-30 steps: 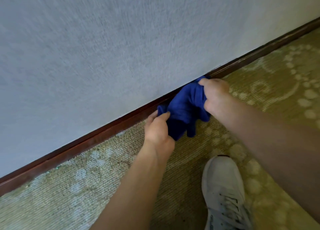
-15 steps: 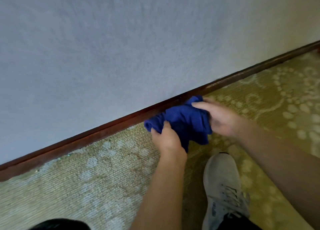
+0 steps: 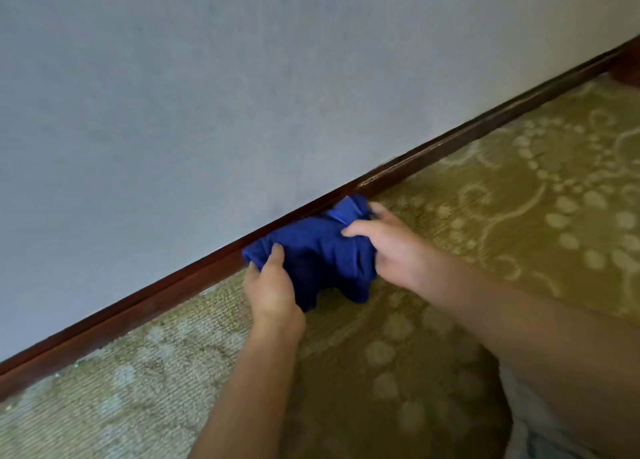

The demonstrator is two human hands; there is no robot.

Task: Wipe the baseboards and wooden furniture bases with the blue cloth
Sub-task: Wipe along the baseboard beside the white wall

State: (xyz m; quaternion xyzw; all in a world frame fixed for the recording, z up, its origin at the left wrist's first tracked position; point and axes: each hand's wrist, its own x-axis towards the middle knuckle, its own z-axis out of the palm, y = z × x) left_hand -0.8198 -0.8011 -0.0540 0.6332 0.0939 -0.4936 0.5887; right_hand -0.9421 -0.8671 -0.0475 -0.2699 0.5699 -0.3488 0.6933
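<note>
Blue cloth (image 3: 322, 254) bunched, creased, against dark baseboard (image 3: 173, 285); both hands holding.

Your blue cloth (image 3: 322, 250) covered a stretch of the baseboard (image 3: 145, 296), and your left hand (image 3: 272, 287) hid the cloth's near corner. At the upper right edge of the frame, a reddish wooden piece (image 3: 627, 67) was cut off, too little to identify.

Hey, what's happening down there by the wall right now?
A person is crouched over the patterned green carpet, holding a bunched dark blue cloth against the dark wooden baseboard under the pale wall. The left hand grips the cloth's left end and the right hand grips its right side.
</note>
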